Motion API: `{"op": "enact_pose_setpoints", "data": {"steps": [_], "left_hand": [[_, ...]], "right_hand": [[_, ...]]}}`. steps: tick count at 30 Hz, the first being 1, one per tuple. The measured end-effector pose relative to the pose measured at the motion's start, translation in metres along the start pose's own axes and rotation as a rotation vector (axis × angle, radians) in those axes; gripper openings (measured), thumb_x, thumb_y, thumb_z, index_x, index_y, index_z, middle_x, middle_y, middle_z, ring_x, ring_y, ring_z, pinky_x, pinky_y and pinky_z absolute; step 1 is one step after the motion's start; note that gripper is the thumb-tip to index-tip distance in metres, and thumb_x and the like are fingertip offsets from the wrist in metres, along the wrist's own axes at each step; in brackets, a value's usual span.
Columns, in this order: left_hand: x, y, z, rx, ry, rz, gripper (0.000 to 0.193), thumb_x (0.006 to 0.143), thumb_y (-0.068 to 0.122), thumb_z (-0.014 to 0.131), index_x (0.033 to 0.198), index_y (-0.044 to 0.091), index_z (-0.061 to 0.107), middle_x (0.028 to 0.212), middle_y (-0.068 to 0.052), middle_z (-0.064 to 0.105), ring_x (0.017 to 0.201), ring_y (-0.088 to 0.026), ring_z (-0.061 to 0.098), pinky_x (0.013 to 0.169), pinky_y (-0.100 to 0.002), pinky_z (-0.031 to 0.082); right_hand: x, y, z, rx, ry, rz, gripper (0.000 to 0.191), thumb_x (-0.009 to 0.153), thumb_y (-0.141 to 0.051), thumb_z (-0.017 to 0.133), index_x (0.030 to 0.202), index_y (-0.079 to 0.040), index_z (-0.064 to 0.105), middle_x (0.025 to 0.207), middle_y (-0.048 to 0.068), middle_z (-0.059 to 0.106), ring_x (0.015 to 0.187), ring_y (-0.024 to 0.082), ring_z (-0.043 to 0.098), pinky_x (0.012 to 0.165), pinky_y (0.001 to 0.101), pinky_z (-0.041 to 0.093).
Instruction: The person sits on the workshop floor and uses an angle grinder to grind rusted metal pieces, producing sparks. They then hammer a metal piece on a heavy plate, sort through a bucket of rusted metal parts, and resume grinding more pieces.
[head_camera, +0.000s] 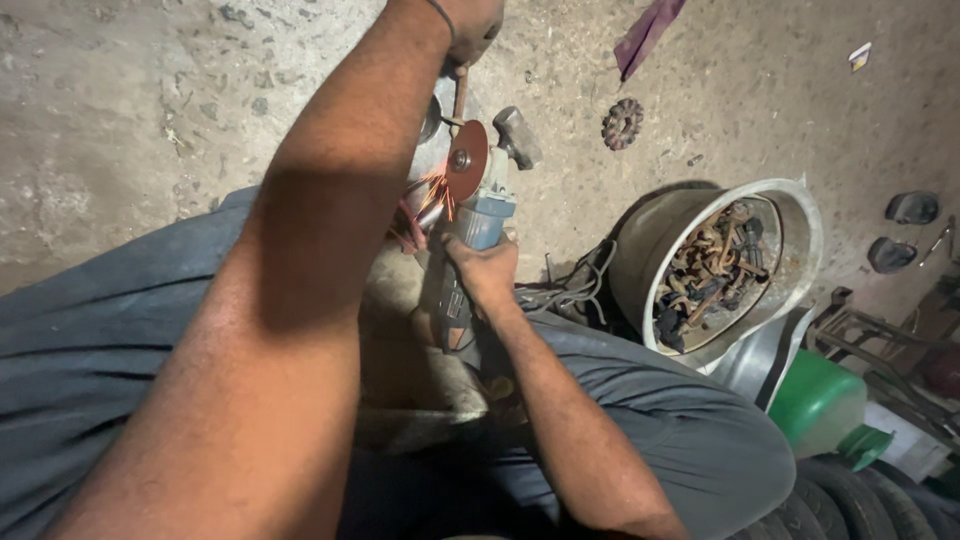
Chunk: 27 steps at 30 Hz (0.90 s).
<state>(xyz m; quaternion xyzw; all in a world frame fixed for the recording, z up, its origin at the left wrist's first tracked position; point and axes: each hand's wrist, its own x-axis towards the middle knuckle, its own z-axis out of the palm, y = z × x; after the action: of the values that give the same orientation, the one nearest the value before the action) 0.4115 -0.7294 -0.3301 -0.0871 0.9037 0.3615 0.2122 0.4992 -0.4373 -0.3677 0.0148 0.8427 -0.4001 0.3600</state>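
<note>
Your right hand (484, 272) was wrapped tight around the body of a blue-grey angle grinder (470, 235), fingers closed over it. Its reddish disc (466, 160) stood on edge above your fist, and orange sparks (436, 192) flew from its lower rim. What the disc bit into was hard to make out: your left forearm covered most of it, and only a thin rusty rod (459, 95) showed, running up from the disc toward your left hand (472, 25). That hand was cut off by the top edge, so I cannot tell whether it gripped the rod or just rested near it. A hammer head (517, 137) lay just beside the disc. To your right, a metal wheel rim (800, 235) held rusty scrap, and a green container (818, 402) sat near it. A small gear (622, 123) lay apart on the dirt floor (130, 110).
</note>
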Motion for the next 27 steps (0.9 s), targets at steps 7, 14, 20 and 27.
{"op": "enact_pose_setpoints", "data": {"steps": [7,14,20,27], "left_hand": [[0.001,-0.003,0.003,0.000,0.011,-0.003,0.019,0.075,-0.001,0.076,0.093,0.004,0.078,0.087,-0.018,0.075,0.076,-0.031,0.074,0.065,-0.045,0.058],[0.016,-0.013,0.011,0.004,0.022,-0.007,0.019,0.076,0.000,0.076,0.094,0.005,0.078,0.087,-0.018,0.075,0.076,-0.031,0.073,0.065,-0.045,0.058],[0.027,-0.021,0.018,0.009,0.034,-0.008,0.019,0.076,0.001,0.076,0.094,0.005,0.078,0.087,-0.017,0.075,0.076,-0.031,0.073,0.065,-0.045,0.058],[0.025,-0.022,0.017,0.010,0.040,-0.013,0.019,0.076,0.002,0.076,0.094,0.006,0.078,0.087,-0.017,0.075,0.076,-0.031,0.073,0.065,-0.045,0.058]], "right_hand": [[-0.003,-0.007,0.005,0.082,0.008,0.089,0.022,0.079,-0.009,0.077,0.095,0.005,0.071,0.079,0.006,0.070,0.062,0.012,0.061,0.051,0.0322,0.048],[-0.002,-0.020,0.006,0.018,0.042,0.049,0.021,0.080,-0.011,0.077,0.094,0.003,0.068,0.078,0.004,0.068,0.063,0.011,0.059,0.052,0.0316,0.047],[-0.004,-0.032,0.009,0.035,0.013,0.011,0.022,0.081,-0.011,0.079,0.094,0.002,0.068,0.078,0.003,0.067,0.063,0.010,0.058,0.052,0.0309,0.046],[-0.001,-0.029,0.004,0.039,-0.010,-0.013,0.022,0.081,-0.012,0.080,0.093,0.001,0.068,0.077,0.002,0.066,0.062,0.009,0.056,0.052,0.0301,0.045]]}}
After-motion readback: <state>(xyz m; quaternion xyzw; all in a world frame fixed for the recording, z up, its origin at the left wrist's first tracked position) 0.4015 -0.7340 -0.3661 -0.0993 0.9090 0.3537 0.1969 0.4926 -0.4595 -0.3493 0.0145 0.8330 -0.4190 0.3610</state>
